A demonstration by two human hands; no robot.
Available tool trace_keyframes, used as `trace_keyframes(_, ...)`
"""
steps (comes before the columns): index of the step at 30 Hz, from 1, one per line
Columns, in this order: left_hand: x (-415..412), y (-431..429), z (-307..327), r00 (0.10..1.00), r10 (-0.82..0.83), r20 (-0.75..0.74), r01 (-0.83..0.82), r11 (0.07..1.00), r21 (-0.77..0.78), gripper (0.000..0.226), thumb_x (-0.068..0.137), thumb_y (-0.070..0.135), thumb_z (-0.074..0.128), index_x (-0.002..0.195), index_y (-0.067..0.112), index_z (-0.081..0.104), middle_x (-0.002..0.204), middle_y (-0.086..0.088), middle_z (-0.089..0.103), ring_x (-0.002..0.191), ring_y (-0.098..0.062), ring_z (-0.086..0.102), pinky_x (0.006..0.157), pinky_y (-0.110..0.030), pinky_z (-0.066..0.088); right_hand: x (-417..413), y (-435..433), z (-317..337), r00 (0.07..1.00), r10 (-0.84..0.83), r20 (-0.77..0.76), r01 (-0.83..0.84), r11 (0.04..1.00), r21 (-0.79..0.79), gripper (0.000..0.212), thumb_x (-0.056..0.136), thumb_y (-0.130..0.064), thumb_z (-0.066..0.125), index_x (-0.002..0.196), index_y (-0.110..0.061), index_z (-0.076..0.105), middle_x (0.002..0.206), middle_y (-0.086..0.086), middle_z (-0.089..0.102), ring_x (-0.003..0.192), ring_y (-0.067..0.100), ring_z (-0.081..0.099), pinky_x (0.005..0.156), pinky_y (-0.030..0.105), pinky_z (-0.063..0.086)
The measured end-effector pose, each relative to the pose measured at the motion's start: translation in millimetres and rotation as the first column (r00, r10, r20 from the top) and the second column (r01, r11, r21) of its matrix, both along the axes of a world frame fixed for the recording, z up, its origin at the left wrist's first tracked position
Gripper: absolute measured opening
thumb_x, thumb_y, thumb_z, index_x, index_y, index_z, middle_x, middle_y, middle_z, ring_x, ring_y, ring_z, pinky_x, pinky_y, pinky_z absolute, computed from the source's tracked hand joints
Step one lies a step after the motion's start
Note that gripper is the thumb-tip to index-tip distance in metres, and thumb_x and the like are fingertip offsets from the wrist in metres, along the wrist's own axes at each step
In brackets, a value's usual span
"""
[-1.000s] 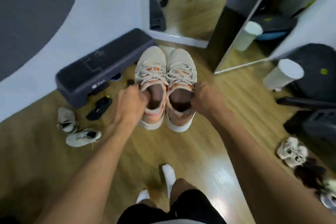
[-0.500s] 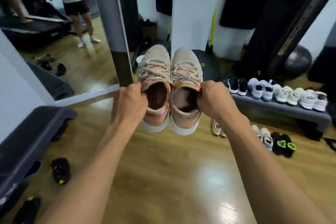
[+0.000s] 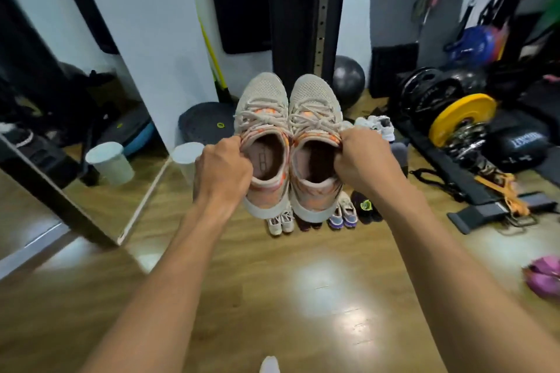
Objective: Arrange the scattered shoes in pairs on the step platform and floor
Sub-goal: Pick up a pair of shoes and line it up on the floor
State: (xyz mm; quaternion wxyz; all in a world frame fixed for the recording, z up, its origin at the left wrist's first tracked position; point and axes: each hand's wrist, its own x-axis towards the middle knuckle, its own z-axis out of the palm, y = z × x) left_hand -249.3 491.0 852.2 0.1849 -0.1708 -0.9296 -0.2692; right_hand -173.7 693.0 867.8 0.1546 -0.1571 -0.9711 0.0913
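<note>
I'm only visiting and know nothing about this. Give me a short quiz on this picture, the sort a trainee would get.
1. True or false: the left hand grips the left-side sneaker and the right hand grips the right-side sneaker, both lifted off the ground.
2. Where does the small white pair sit? A) on the wooden floor B) on a chair C) inside a box
3. Fill in: the weight plate at the right is ____ in colour.
Key: 1 true; 2 A; 3 yellow.
</note>
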Motion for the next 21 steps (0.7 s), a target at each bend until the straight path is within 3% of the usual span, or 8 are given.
trace_keyframes(4, -41, 88, -15, 0.996, -0.088, 0.016, 0.089, 0.996, -0.032, 0.018, 0.079, 0.008, 0.046, 0.085, 0.011, 0.063, 0.082, -0.022, 0.065, 0.076, -0.042, 0.057, 0.06, -0.036, 0.035, -19, 73, -13, 0.989, -0.145, 0.034, 0.147, 0.988, -0.05, 0.016, 0.079, -0.007, 0.047, 0.09, -0.008, 0.058, 0.095, 0.018, 0.064, 0.08, 0.035, 0.052, 0.061, 0.03, 0.032)
trace_keyframes(7, -73, 153, -30, 0.985, -0.166, 0.044, 0.168, 0.984, -0.058, 0.017, 0.08, 0.009, 0.046, 0.089, 0.012, 0.061, 0.085, -0.024, 0.066, 0.081, -0.045, 0.058, 0.064, -0.039, 0.041, -37, 128, -22, 0.961, -0.257, 0.098, 0.264, 0.962, -0.062, 0.015, 0.084, -0.008, 0.046, 0.095, -0.01, 0.055, 0.098, 0.016, 0.062, 0.073, 0.031, 0.044, 0.059, 0.031, 0.031)
trace_keyframes(10, -96, 224, -41, 0.957, -0.273, 0.101, 0.278, 0.96, -0.039, 0.011, 0.082, 0.01, 0.047, 0.085, 0.012, 0.058, 0.084, -0.024, 0.065, 0.08, -0.045, 0.058, 0.062, -0.037, 0.036, -45, 188, -30, 0.927, -0.337, 0.168, 0.352, 0.934, -0.069, 0.018, 0.086, -0.009, 0.044, 0.099, -0.009, 0.056, 0.098, 0.015, 0.063, 0.08, 0.033, 0.052, 0.06, 0.032, 0.033)
trace_keyframes(17, -114, 399, -67, 0.871, -0.457, 0.179, 0.467, 0.884, -0.018, 0.007, 0.084, 0.008, 0.046, 0.078, 0.011, 0.05, 0.082, -0.025, 0.064, 0.079, -0.043, 0.058, 0.065, -0.042, 0.043, -44, 343, -60, 0.849, -0.477, 0.226, 0.5, 0.864, -0.057, 0.007, 0.086, -0.007, 0.041, 0.084, -0.012, 0.046, 0.093, 0.014, 0.062, 0.087, 0.035, 0.055, 0.063, 0.034, 0.034)
trace_keyframes(21, -116, 498, -99, 0.869, -0.45, 0.204, 0.471, 0.879, -0.067, 0.018, 0.088, 0.012, 0.043, 0.097, 0.009, 0.058, 0.094, -0.022, 0.065, 0.089, -0.042, 0.059, 0.065, -0.038, 0.036, -43, 440, -95, 0.833, -0.503, 0.228, 0.533, 0.841, -0.092, 0.011, 0.086, -0.008, 0.04, 0.089, -0.013, 0.05, 0.094, 0.014, 0.062, 0.089, 0.035, 0.055, 0.064, 0.035, 0.04)
